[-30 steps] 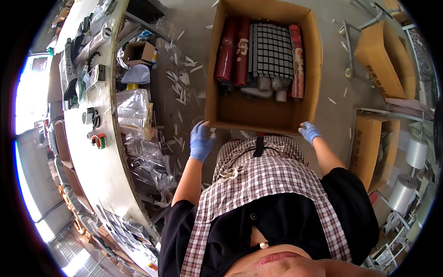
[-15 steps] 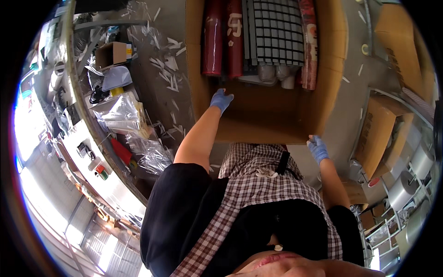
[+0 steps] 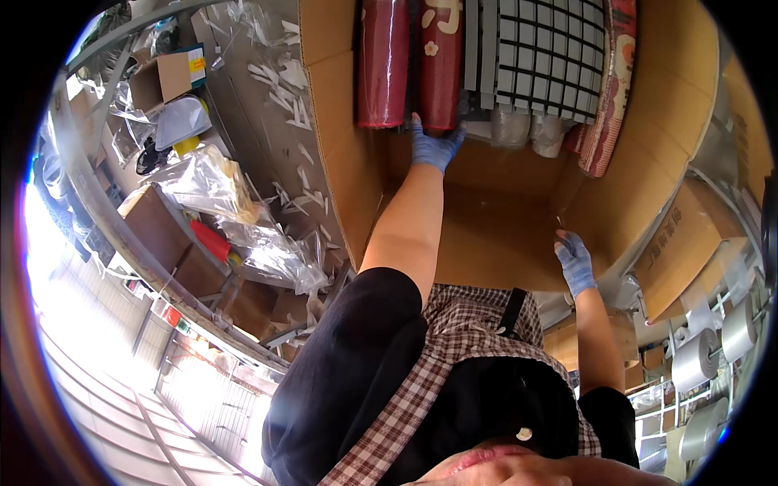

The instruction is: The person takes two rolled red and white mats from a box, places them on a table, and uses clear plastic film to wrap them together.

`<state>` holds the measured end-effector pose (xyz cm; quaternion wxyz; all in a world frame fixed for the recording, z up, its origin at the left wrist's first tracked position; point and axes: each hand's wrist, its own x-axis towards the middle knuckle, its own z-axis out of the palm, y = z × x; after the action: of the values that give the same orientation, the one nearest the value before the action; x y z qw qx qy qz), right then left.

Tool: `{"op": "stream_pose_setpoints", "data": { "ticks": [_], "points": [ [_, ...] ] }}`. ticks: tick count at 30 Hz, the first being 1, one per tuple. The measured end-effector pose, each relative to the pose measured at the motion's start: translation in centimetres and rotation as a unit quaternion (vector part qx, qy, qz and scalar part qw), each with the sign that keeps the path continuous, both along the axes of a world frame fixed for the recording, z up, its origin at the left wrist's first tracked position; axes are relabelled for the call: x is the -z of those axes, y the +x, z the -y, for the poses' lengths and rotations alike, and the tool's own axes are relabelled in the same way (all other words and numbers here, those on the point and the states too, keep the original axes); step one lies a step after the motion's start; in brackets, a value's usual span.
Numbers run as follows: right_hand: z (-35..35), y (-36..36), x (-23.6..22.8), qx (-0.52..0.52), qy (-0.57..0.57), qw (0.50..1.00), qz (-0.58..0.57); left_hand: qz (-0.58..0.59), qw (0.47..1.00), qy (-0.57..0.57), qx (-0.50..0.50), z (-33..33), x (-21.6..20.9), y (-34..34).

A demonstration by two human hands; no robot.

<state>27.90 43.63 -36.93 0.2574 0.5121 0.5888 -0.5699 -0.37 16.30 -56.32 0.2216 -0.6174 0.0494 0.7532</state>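
Note:
A large open cardboard box [image 3: 454, 243] stands in front of me, holding goods at its far side. My left hand [image 3: 438, 148], in a blue glove, reaches in and grips the near end of a dark red roll [image 3: 440, 77], thumb and fingers on either side. A second dark red roll [image 3: 383, 69] lies left of it. To the right are a grey panel with a black grid [image 3: 549, 61] and a patterned red roll [image 3: 609, 97]. My right hand [image 3: 575, 261], also blue-gloved, is at the box's near right corner, its fingers bent over the edge.
White scraps [image 3: 279, 93] litter the floor left of the box. Further left are a small open carton [image 3: 166, 79] and crumpled clear plastic [image 3: 279, 255]. Another cardboard box [image 3: 689, 243] and grey rolls on a rack [image 3: 695, 362] stand to the right.
My left hand has moved right and farther in, from beside the box's left wall to the red roll's end. The box looks larger and nearer; my right hand stays at its near right corner.

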Motion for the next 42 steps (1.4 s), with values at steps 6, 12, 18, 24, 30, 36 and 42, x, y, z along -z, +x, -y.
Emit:
{"op": "stream_pose_setpoints", "data": {
  "ticks": [6, 12, 18, 24, 30, 36, 42],
  "points": [
    [1.5, -2.4, 0.3, -0.112, 0.067, 0.991, 0.036, -0.004, 0.992, -0.064, 0.107, 2.1, -0.6, 0.2],
    [-4.9, -9.5, 3.5, -0.317, 0.356, 0.873, 0.107, -0.151, 0.953, -0.243, 0.101, 9.6, -1.0, 0.7],
    [-9.3, -13.5, 9.9, -0.267, 0.408, 0.854, 0.183, -0.081, 0.975, -0.118, 0.169, 7.0, -1.7, -1.8],
    [-10.5, -14.5, 13.0, -0.201, 0.345, 0.9, 0.173, -0.036, 0.983, -0.006, 0.181, 2.4, -0.5, -1.4],
    [-11.4, -14.1, 15.2, -0.202, 0.338, 0.902, 0.175, -0.306, 0.833, -0.389, 0.248, -1.3, -1.5, 1.8],
    [-12.2, -13.3, 16.3, -0.192, 0.343, 0.904, 0.168, -0.298, 0.77, -0.478, 0.3, -2.5, -2.9, 3.8],
    [-11.5, -13.3, 16.0, -0.233, 0.392, 0.865, 0.209, -0.032, 0.992, -0.044, 0.111, 0.2, -1.5, 1.4]
  ]
}}
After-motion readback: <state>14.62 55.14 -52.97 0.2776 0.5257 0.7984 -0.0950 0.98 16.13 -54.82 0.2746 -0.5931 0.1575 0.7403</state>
